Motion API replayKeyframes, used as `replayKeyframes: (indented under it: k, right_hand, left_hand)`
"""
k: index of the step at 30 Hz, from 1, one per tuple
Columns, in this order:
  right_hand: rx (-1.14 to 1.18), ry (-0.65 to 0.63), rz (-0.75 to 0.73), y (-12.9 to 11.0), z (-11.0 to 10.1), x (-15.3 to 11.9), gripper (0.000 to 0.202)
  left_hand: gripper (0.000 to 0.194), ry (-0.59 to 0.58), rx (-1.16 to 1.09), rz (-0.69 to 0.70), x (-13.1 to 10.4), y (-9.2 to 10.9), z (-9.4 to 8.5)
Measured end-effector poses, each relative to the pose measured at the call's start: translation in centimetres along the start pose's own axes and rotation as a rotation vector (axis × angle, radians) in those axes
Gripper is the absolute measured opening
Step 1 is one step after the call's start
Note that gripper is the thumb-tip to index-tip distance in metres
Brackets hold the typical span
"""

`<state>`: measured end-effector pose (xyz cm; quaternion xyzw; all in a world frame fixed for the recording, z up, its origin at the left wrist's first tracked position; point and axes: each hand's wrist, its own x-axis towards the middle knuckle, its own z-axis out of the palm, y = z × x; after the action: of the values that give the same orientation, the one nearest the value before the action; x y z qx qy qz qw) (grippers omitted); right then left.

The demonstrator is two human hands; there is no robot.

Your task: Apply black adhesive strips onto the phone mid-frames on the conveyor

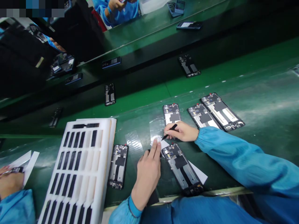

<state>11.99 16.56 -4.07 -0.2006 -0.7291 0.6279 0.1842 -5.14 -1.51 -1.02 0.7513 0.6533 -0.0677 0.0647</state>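
My right hand [183, 131] pinches black tweezers [168, 134], their tips close to my left fingertips. With its index and middle fingers stretched out, my left hand [148, 171] rests on a small white sheet [164, 144] and clear film. Just right of those fingers lies an opened phone body [182, 168], its circuit board and metal frame exposed, partly over a white strip [198, 174]. Another opened phone [172, 114] is partly hidden behind my right hand. To the left of my left hand is one more phone body [118, 166].
A white foam tray [90, 161] with black strips in slots stands at left. Two phone bodies [221, 111] [202, 115] lie near my right forearm. Beyond runs a green conveyor [144, 93] carrying phones. Co-workers' hands [11, 183] [115, 4] show at left and across the line.
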Motion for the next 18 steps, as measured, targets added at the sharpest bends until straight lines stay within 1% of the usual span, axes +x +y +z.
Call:
replayKeyframes:
  k: [3, 8, 10, 15, 18]
  right_hand:
    - [-0.042, -0.014, -0.049, 0.07, -0.15, -0.18, 0.033]
    - [-0.175, 0.003, -0.215, 0.26, -0.26, -0.52, 0.025]
    - [-0.203, 0.007, -0.257, 0.24, -0.28, -0.58, 0.023]
    - [-0.236, 0.011, -0.285, -0.17, -0.32, -0.46, 0.021]
    - [-0.238, -0.022, -0.258, -0.48, -0.37, -0.28, 0.023]
  left_hand:
    - [0.059, 0.003, 0.005, 0.001, 0.01, 0.01, 0.03]
    - [0.059, -0.005, 0.008, 0.003, -0.01, 0.07, -0.15]
    - [0.059, -0.007, 0.011, 0.002, -0.01, 0.07, -0.21]
    - [0.058, -0.021, 0.025, 0.009, 0.01, 0.08, -0.34]
    - [0.06, -0.034, 0.052, 0.011, 0.0, 0.17, -0.41]
